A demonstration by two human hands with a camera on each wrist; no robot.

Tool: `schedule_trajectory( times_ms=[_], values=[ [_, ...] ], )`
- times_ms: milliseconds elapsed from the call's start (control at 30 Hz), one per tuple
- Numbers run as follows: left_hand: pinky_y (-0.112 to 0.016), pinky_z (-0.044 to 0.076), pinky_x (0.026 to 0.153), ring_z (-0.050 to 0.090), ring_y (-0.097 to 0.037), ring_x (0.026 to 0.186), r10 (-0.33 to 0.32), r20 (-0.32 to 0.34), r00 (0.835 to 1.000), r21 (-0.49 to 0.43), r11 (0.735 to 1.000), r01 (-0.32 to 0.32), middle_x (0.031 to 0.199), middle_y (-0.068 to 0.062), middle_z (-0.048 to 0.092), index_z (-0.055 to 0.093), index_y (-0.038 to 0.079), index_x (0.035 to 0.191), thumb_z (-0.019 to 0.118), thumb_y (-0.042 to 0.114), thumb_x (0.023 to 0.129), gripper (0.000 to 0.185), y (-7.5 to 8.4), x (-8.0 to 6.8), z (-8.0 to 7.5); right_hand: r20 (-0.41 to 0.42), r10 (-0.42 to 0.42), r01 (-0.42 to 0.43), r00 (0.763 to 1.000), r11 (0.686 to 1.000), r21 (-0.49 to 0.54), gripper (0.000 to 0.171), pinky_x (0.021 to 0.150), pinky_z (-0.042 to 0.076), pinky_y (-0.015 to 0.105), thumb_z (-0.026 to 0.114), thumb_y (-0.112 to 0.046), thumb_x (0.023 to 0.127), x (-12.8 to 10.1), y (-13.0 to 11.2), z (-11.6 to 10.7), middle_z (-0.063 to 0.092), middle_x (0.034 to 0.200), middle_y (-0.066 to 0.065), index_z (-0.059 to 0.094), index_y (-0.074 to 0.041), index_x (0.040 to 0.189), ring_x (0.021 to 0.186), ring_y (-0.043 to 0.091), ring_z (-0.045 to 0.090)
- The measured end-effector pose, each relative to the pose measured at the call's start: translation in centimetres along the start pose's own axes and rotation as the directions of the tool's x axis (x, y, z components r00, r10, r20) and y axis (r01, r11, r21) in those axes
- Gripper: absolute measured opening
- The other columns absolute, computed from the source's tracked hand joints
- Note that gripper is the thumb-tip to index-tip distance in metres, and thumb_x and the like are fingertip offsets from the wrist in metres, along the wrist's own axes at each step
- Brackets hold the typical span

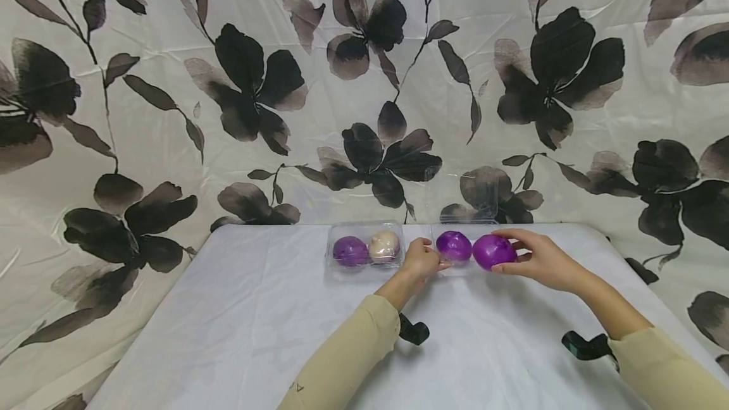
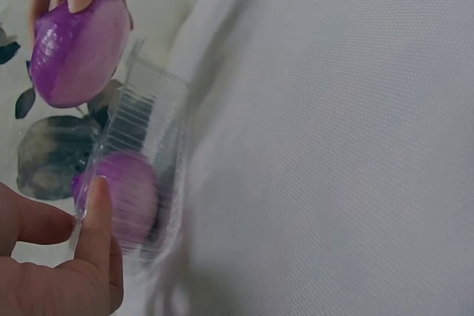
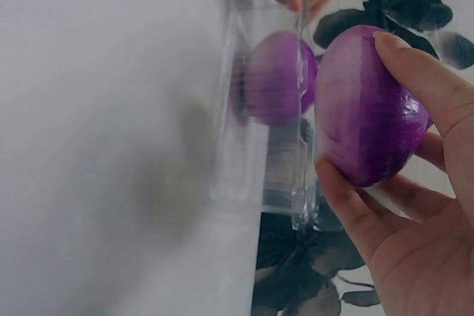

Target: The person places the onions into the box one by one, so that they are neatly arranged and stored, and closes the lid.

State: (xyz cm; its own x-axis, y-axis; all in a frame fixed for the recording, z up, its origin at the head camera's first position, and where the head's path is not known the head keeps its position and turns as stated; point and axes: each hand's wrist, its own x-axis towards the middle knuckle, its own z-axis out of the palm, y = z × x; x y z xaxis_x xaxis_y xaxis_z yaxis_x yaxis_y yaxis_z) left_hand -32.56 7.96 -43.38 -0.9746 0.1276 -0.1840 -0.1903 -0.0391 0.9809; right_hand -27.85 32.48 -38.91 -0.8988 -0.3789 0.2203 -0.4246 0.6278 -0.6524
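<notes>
Right hand (image 1: 541,259)'s purple onion (image 1: 493,251) is gripped just beside the open clear tray (image 1: 455,266), steadied at the table's far edge by pinching left hand (image 1: 421,259).

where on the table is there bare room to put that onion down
The table is bare along its left half and across the near middle, between the two sleeves. It is crowded at the far edge: the closed box, the left hand, the open box and the right hand with its onion.
</notes>
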Motion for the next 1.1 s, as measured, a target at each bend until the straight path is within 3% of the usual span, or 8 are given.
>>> schedule_trajectory(
  times_ms=[300, 600, 867, 1100],
  values=[
    [-0.031, 0.066, 0.084, 0.058, -0.037, 0.12, 0.003, -0.009, 1.0, 0.0, 1.0, -0.003, 0.115, -0.018, 0.048, 0.038, -0.014, 0.145, 0.038, -0.024, 0.083, 0.063, 0.2, 0.0, 0.0, -0.076, 0.071, -0.077, 0.995, 0.994, -0.074, 0.07, 0.087, 0.064, 0.051, 0.083, -0.032, 0.088, 0.7, 0.4, -0.3, 0.061, 0.13, 0.028, 0.053, 0.001, 0.142, 0.114, 0.046, 0.064],
    [-0.027, 0.065, 0.083, 0.063, -0.032, 0.109, -0.008, -0.012, 1.0, 0.03, 1.0, 0.009, 0.113, -0.017, 0.052, 0.04, -0.012, 0.146, 0.041, -0.022, 0.085, 0.061, 0.2, -0.2, 0.0, -0.104, 0.142, -0.15, 0.984, 0.986, -0.078, 0.077, 0.088, 0.062, 0.056, 0.08, -0.038, 0.09, 1.8, 1.1, 0.1, 0.058, 0.133, 0.031, 0.047, 0.005, 0.146, 0.117, 0.049, 0.06],
    [-0.027, 0.065, 0.083, 0.065, -0.029, 0.105, -0.007, -0.024, 1.0, 0.059, 0.998, 0.008, 0.115, -0.017, 0.052, 0.041, -0.011, 0.145, 0.042, -0.021, 0.087, 0.06, 0.3, -0.3, 0.0, -0.096, 0.104, -0.115, 0.99, 0.987, -0.116, 0.073, 0.089, 0.063, 0.055, 0.082, -0.033, 0.089, 2.9, 1.5, 0.7, 0.06, 0.129, 0.031, 0.05, 0.007, 0.141, 0.111, 0.046, 0.063],
    [-0.025, 0.065, 0.082, 0.067, -0.03, 0.105, -0.006, -0.028, 1.0, 0.081, 0.997, 0.008, 0.113, -0.016, 0.052, 0.041, -0.011, 0.144, 0.043, -0.021, 0.086, 0.059, 0.3, -0.2, 0.1, -0.097, 0.048, -0.067, 0.994, 0.977, -0.2, 0.071, 0.095, 0.058, 0.061, 0.084, -0.027, 0.086, 3.6, 1.9, 1.2, 0.06, 0.129, 0.033, 0.053, 0.012, 0.137, 0.113, 0.047, 0.061]
  ],
)
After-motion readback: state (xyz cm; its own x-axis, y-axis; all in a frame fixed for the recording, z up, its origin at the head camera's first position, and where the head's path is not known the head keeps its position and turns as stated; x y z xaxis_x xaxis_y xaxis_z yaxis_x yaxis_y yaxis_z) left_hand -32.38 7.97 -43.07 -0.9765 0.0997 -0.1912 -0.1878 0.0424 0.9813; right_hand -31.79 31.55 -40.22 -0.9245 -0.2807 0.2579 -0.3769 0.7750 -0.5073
